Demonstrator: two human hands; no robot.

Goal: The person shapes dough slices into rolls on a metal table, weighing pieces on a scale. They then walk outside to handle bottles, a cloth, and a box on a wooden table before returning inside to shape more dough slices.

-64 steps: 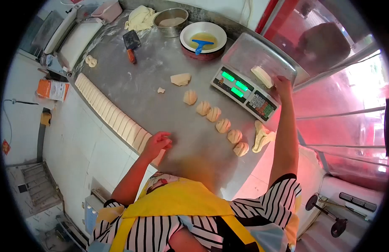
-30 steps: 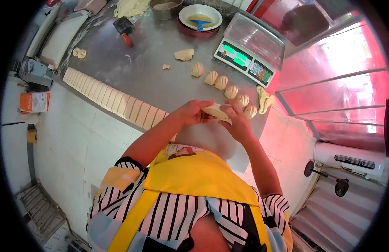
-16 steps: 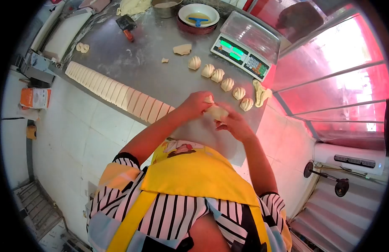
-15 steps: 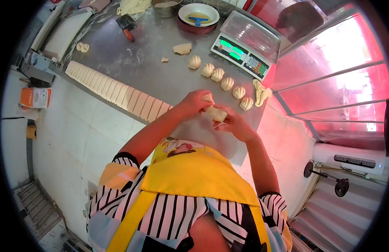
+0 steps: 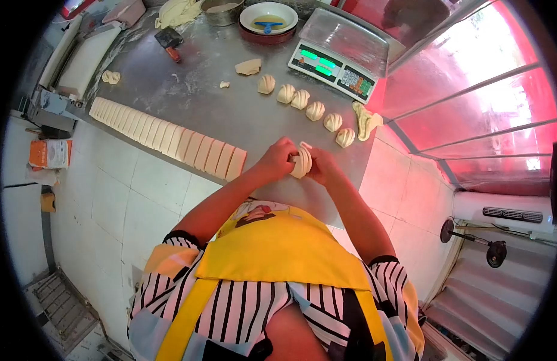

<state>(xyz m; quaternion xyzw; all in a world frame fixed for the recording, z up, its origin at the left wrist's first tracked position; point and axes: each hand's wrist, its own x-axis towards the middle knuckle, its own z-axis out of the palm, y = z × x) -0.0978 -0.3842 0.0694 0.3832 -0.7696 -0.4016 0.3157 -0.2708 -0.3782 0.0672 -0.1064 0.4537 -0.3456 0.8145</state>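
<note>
Near side of the white electronic scale with green-lit displays (image 5: 336, 69), and well apart from it, a pale ridged piece of soft dough (image 5: 301, 163) is held above the brushed-steel table (image 5: 200, 99). The bare left hand (image 5: 278, 159) has its fingers curled in and closed on the dough's left side; the bare right hand (image 5: 322, 166) grips the right side, its fingertips mostly hidden, so how tightly it presses cannot be told. A thin end of dough stands up at the top, between the hands. This looks like a shaping step, and it calls for light, even pressure from both sides, so that the ridges stay distinct rather than smearing together. The raised end is best kept under control, since a loose tip could let the folds open. Six pale dough balls with swirled ridges (image 5: 315, 111), lined up from left of the scale toward its near side, give a fair pattern for size and lie. A long row of flat, cream-coloured dough slices (image 5: 170, 139) lies farther left of the scale, along the table's edge. Just beside the scale's near corner rests a flattened, irregular yellowish dough piece (image 5: 366, 122).
</note>
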